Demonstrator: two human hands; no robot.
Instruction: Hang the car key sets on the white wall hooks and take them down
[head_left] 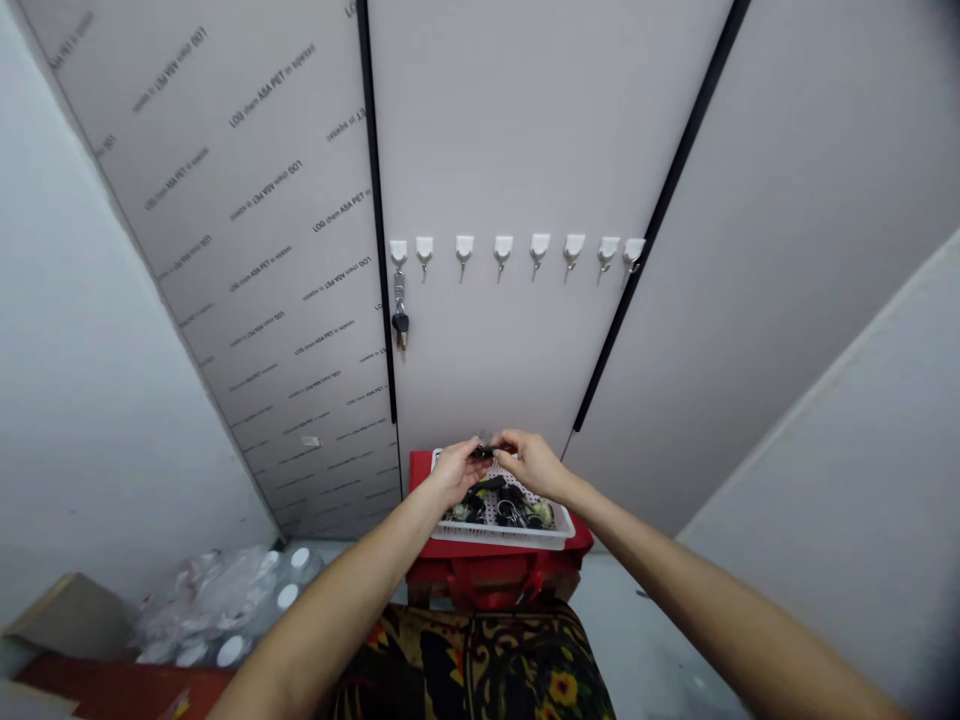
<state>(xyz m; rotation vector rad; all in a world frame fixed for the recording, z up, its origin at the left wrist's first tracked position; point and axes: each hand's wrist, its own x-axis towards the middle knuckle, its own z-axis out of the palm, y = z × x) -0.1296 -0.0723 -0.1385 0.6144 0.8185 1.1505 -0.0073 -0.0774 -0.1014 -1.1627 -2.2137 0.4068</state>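
My left hand (454,470) and my right hand (534,464) meet above a white plastic basket (517,535). Between their fingertips is a small dark set of keys (484,452), partly covered by the fingers and slightly blurred. Both hands are closed on it. Inside the basket, just below my hands, lie several more bunches of keys (510,510) with metal rings and black heads. On the wardrobe door ahead, a row of several white adhesive hooks (503,248) is fixed. From the leftmost hook hangs a key set (400,325) with a coiled keyring.
The basket stands on a red bag (495,568) in front of the wardrobe door (495,370), which has black vertical handle strips. At lower left are plastic bottles with white caps (231,650) and a cardboard piece (71,620). Walls rise on both sides.
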